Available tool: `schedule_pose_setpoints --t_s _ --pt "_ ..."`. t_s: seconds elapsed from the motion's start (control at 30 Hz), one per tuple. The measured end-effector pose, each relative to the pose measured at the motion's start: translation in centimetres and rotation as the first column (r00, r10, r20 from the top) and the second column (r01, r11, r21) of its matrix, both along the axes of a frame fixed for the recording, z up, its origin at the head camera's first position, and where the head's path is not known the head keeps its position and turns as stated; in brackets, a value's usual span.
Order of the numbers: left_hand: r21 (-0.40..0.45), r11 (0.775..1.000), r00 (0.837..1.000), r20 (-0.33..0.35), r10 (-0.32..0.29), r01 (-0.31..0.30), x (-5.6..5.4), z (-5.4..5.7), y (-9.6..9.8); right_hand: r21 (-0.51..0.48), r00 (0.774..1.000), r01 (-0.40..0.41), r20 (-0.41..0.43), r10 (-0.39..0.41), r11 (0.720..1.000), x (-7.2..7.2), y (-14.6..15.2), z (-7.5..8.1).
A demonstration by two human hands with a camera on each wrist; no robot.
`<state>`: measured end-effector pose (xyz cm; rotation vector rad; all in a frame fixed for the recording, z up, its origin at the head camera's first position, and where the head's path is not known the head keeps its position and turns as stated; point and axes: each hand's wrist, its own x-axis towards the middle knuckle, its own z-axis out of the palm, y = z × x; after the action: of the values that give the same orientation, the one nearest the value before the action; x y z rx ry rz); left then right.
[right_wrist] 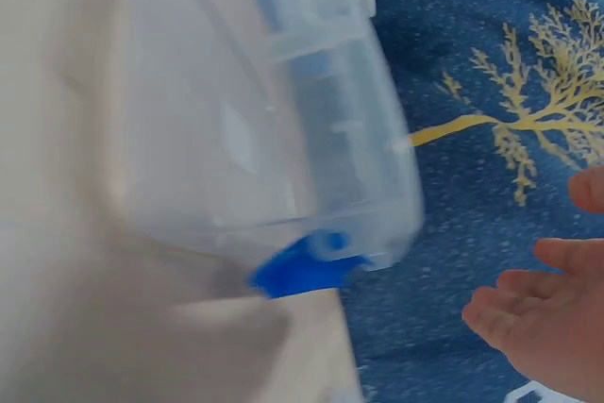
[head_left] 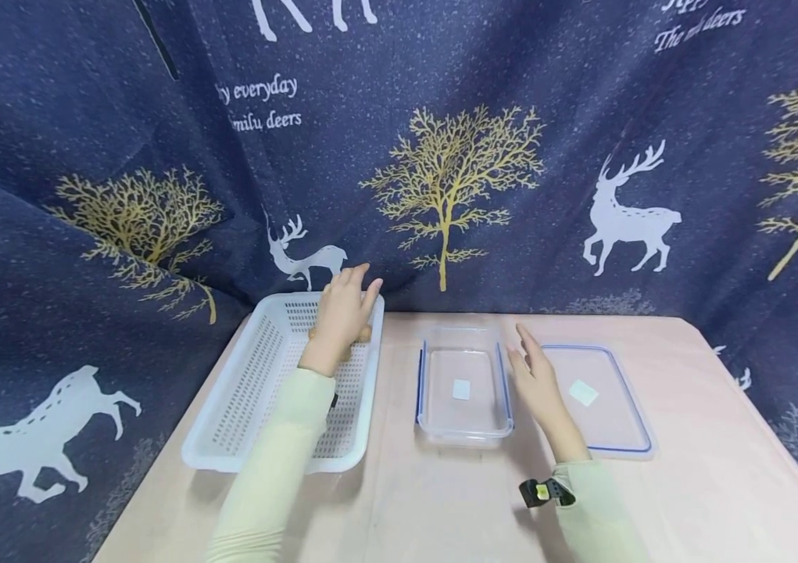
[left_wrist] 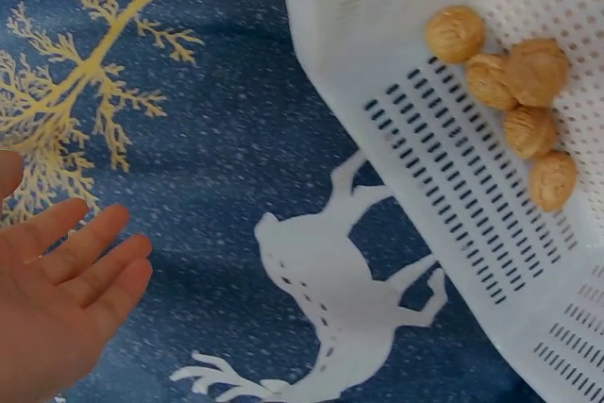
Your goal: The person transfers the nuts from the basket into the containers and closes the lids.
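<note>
My left hand (head_left: 344, 313) is over the far right part of a white plastic basket (head_left: 203, 453), its fingers extended and holding nothing. Several walnuts (left_wrist: 530, 131) lie in the basket, partly hidden behind that hand in the head view. In the left wrist view, the palm and spread fingers stand apart from the basket. My right hand (head_left: 538, 387), fingers loosely extended and bare of any object, hovers by the right side of a clear food container (head_left: 465, 432). One of the container's blue clips (right_wrist: 311, 268) shows in the right wrist view, slightly blurred.
A clear lid (head_left: 613, 414) with a blue seal lies right of the container, partly behind my right hand. All of these stand on a pale pink tabletop (head_left: 434, 500). A dark blue curtain (head_left: 342, 180) with deer and trees hangs behind the table.
</note>
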<state>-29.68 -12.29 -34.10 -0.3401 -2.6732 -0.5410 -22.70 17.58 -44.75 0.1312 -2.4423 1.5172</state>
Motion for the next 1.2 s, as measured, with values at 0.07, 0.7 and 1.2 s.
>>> schedule_pose_setpoints --t_s 0.07,0.7,1.2 --pt "0.011 1.000 1.000 -0.010 0.003 -0.003 -0.2 -0.2 -0.3 -0.042 1.000 -0.003 0.027 0.004 0.999 0.3 0.2 -0.7" --pt "0.248 0.968 0.998 0.068 0.009 -0.025 -2.9 -2.7 -4.0 -0.203 0.979 0.040 0.205 0.002 0.978 1.9 -1.2 -4.4" --pt "0.649 0.750 0.989 0.144 0.043 -0.127 -4.8 -7.7 -7.9 -0.290 0.977 0.049 0.213 0.014 0.956 2.1 -2.0 -5.0"
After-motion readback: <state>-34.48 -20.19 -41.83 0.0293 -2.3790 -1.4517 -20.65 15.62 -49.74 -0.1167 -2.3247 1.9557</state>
